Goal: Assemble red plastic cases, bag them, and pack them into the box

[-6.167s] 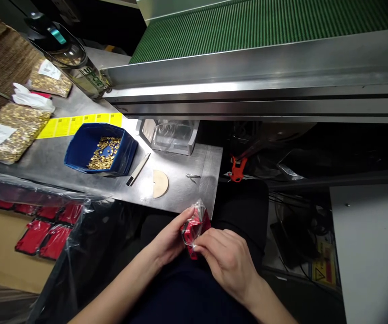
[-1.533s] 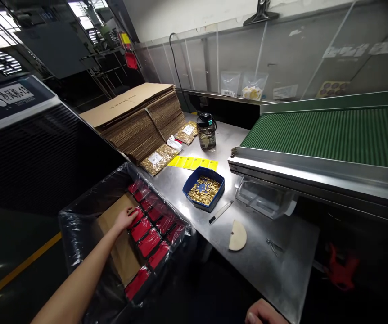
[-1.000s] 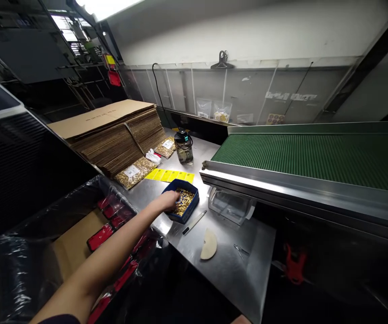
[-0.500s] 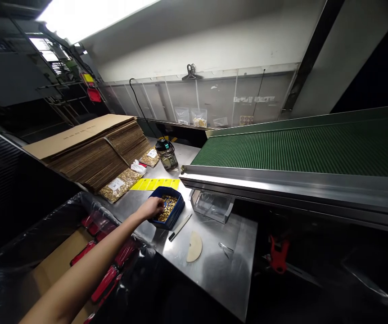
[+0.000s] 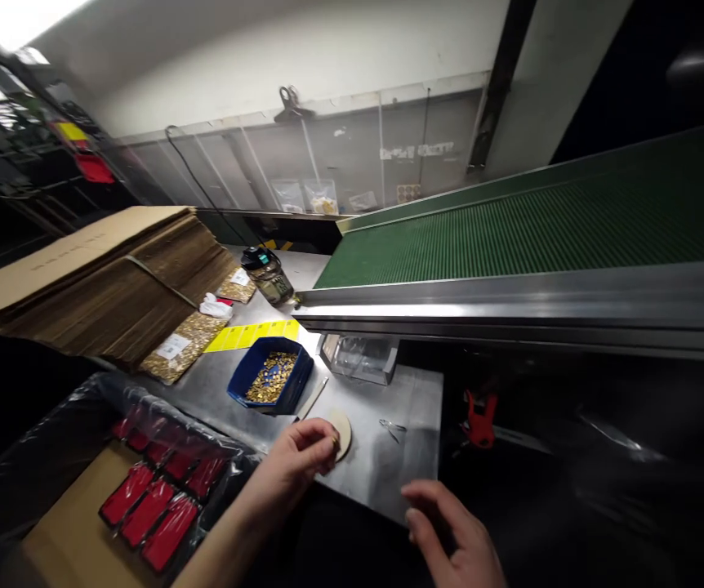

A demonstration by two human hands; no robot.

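Left hand (image 5: 301, 459) pinches a small gold piece (image 5: 336, 439); on my head feed it partly hides the pale rounded plate (image 5: 344, 431) on the surface (image 5: 419, 408). My right hand (image 5: 455, 537) is apart from the left, near the surface's edge, thumb and forefinger parted. Beyond the left hand I see the blue bin (image 5: 294, 390) of gold pieces (image 5: 271, 379).

You are pinching a small gold piece (image 5: 335, 439) with your left hand (image 5: 304, 456) before a pale disc (image 5: 343, 429), holding your right hand (image 5: 457, 539) nearby with fingers (image 5: 425, 492) parted, while a blue bin (image 5: 296, 384) is holding more gold pieces (image 5: 271, 379).
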